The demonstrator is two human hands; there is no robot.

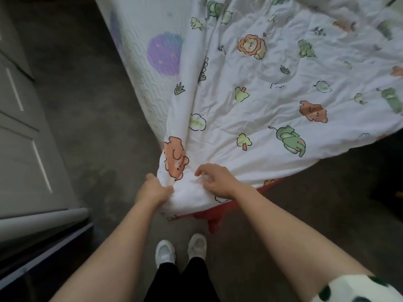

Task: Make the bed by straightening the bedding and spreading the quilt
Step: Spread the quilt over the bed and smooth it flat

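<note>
Head view, looking down at the foot corner of a bed. The quilt [272, 88], white with printed lions, bears, elephants and trees, covers the centre and right of the frame; its near corner is bunched into a thick wad at lower centre. The left hand [152, 189] grips this wad from the left, fingers curled into the fabric. The right hand [218, 182] rests on top of the wad from the right, its fingers bent and pinching a fold. At upper left, beside the quilt's edge, lies an uncovered strip of textured mattress pad [141, 40] with a purple round print. Red fabric [212, 219] shows beneath the quilt corner. White shoes [181, 249] stand on grey carpet [91, 127] at bottom centre; grey panelled doors [21, 138] fill the left edge.
</note>
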